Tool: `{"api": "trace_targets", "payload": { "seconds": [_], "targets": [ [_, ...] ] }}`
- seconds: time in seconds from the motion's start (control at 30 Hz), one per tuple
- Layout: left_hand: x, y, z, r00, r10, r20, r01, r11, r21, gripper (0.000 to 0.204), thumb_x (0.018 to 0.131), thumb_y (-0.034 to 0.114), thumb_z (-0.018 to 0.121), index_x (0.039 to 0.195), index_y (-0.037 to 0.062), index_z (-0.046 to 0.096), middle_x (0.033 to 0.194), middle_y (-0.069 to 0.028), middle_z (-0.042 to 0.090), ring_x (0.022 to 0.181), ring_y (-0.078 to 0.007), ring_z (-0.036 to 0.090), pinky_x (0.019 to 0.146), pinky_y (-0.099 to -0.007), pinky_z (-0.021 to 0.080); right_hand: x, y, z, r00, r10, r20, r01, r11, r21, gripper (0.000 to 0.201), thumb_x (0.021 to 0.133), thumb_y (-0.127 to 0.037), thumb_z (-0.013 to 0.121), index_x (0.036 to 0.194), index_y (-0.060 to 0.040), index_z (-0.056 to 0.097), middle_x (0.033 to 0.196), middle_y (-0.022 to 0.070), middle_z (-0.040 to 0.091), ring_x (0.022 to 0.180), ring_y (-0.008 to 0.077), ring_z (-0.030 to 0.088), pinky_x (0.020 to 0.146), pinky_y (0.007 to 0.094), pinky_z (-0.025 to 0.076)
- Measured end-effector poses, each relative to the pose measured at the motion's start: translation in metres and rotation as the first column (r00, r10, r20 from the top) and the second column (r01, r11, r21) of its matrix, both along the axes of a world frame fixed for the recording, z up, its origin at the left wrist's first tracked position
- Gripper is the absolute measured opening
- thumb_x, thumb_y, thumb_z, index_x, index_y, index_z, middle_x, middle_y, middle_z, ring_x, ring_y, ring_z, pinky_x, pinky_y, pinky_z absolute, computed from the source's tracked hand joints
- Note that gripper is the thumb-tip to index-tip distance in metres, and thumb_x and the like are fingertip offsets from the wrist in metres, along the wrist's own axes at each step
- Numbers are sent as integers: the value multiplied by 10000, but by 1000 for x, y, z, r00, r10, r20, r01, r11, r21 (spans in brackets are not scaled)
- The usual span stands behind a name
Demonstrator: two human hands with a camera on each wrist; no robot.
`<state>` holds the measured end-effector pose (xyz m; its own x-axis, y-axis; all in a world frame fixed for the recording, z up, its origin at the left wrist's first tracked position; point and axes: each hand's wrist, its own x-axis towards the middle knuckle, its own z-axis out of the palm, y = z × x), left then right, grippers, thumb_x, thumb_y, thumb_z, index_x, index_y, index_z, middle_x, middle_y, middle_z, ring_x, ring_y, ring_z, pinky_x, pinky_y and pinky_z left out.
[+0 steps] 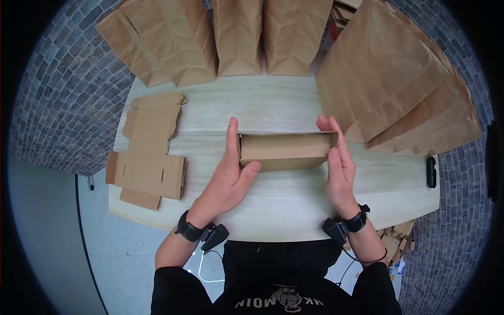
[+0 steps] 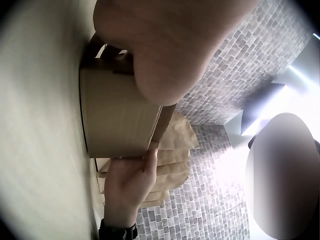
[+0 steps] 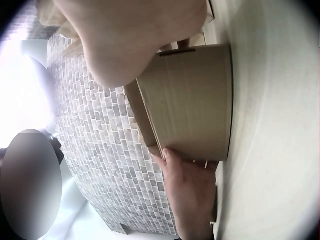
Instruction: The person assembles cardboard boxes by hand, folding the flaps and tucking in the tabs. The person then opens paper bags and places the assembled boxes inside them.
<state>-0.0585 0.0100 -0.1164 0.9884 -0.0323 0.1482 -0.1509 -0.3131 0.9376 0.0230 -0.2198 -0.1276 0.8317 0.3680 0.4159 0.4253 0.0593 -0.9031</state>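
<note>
An open-topped brown cardboard box (image 1: 286, 147), long and narrow, is held between both hands at the middle of the table. The left hand (image 1: 231, 176) grips its left end, fingers along the end wall and thumb over the near top edge. At the opposite end the right hand (image 1: 340, 170) holds it, its thumb at the near right corner. In the left wrist view the plain near wall of the box (image 2: 117, 110) stands upright, close over the tabletop. A short slot shows near the right end in the right wrist view, where the box (image 3: 187, 110) is partly covered by the hand.
Flat, partly folded cardboard blanks (image 1: 149, 170) lie at the table's left. Tall brown paper bags (image 1: 239, 42) line the back, and more bags (image 1: 388, 89) stand at the right. A small black object (image 1: 431, 172) sits near the right edge of the pale table (image 1: 273, 210).
</note>
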Motion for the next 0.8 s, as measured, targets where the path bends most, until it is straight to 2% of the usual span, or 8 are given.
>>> {"api": "trace_targets", "payload": {
  "seconds": [0.13, 0.23, 0.3, 0.43, 0.5, 0.63, 0.73, 0.8],
  "targets": [
    [0, 2, -1, 1000, -3, -1, 3, 999, -35, 839, 1015, 214, 501, 1542, 2, -117, 1536, -281, 238, 1406, -344, 317, 1161, -377, 217, -1, 1, -1, 1000, 16, 4, -16, 1000, -11, 512, 1066, -207, 351, 1514, 30, 281, 1511, 193, 413, 1422, 269, 362, 1168, 377, 249],
    [1, 3, -5, 999, 10, 36, -9, 999, -32, 742, 1015, 218, 509, 1557, 19, 42, 1481, -236, 336, 1333, -301, 402, 1119, -371, 299, 0, 1, -2, 1000, 15, -16, -15, 1000, 26, 480, 1044, -156, 366, 1481, 41, 346, 1500, 191, 430, 1407, 269, 386, 1165, 378, 258],
    [0, 6, -12, 995, 68, 76, -57, 989, -134, 594, 1010, 196, 528, 1511, 46, 247, 1383, -170, 447, 1195, -229, 491, 1024, -340, 398, 2, -3, -3, 1000, 4, -11, -4, 1000, -2, 461, 1020, -123, 382, 1451, 38, 396, 1491, 187, 443, 1394, 267, 402, 1159, 373, 268],
    [1, 9, -13, 992, 90, 85, -77, 986, -146, 427, 1006, 159, 536, 1406, 60, 423, 1312, -124, 509, 1086, -170, 521, 934, -301, 444, 7, -8, -5, 999, 40, -20, -40, 999, 18, 426, 950, -58, 425, 1356, 21, 528, 1461, 175, 479, 1358, 262, 442, 1134, 361, 303],
    [3, 13, -16, 983, 140, 122, -136, 990, -45, 333, 1009, 126, 529, 1330, 42, 521, 1321, -119, 514, 1049, -157, 539, 900, -279, 458, 11, -12, -3, 999, 52, 6, -52, 998, -24, 427, 950, -67, 435, 1359, 10, 535, 1456, 171, 486, 1348, 260, 451, 1126, 360, 313],
    [3, 11, -10, 983, 157, 91, -151, 986, -64, 306, 1015, 156, 548, 1294, 31, 561, 1304, -91, 525, 1045, -129, 526, 929, -273, 424, 16, -16, -4, 997, 80, -9, -80, 994, -69, 431, 942, -76, 481, 1359, 9, 545, 1445, 168, 496, 1328, 248, 463, 1106, 356, 338],
    [6, 11, -17, 975, 174, 135, -149, 973, -178, 288, 994, 101, 571, 1271, 23, 586, 1359, -122, 513, 1164, -157, 526, 981, -291, 422, 13, -15, 0, 971, 152, -183, -147, 988, 42, 452, 908, -46, 554, 1358, -8, 557, 1411, 150, 533, 1283, 223, 500, 1073, 346, 380],
    [7, 12, -20, 960, 182, 213, -147, 974, -172, 301, 964, 8, 577, 1264, 30, 589, 1383, -163, 482, 1153, -184, 569, 946, -291, 483, 14, -18, 4, 971, 144, -192, -150, 988, -19, 468, 889, -30, 585, 1356, -22, 563, 1391, 138, 551, 1257, 212, 518, 1054, 344, 400]
  ]
}}
